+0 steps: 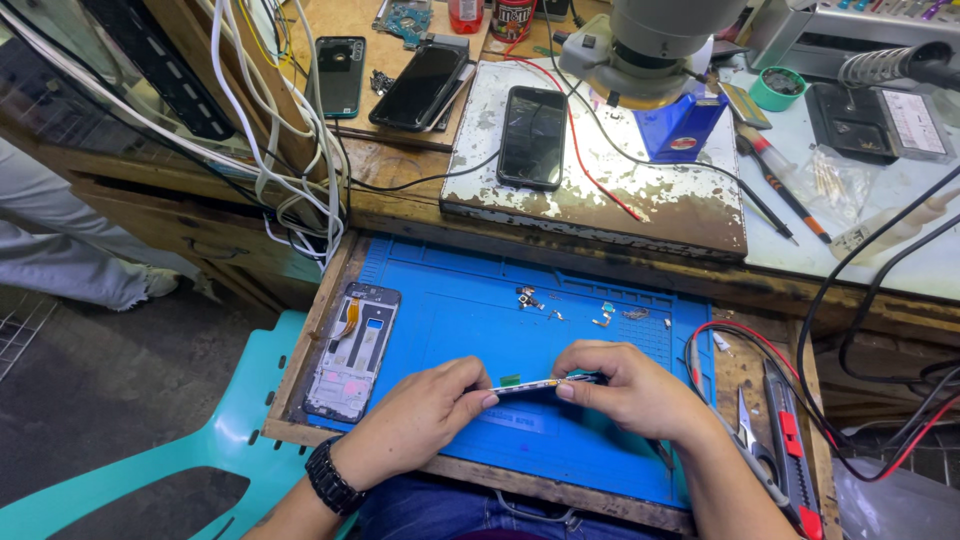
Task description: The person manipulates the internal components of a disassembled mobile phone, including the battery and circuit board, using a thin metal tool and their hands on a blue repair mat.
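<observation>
Circuit strip, thin, flat and narrow with a small green patch mid-length, sits at lower centre of the frame just above the ribbed blue silicone mat. Its long axis runs left-right, nearly level, the right end slightly higher. I see my left hand pinching its left end between thumb and forefinger, and my right hand closed on the right end. At left lies 1 bare phone frame.
</observation>
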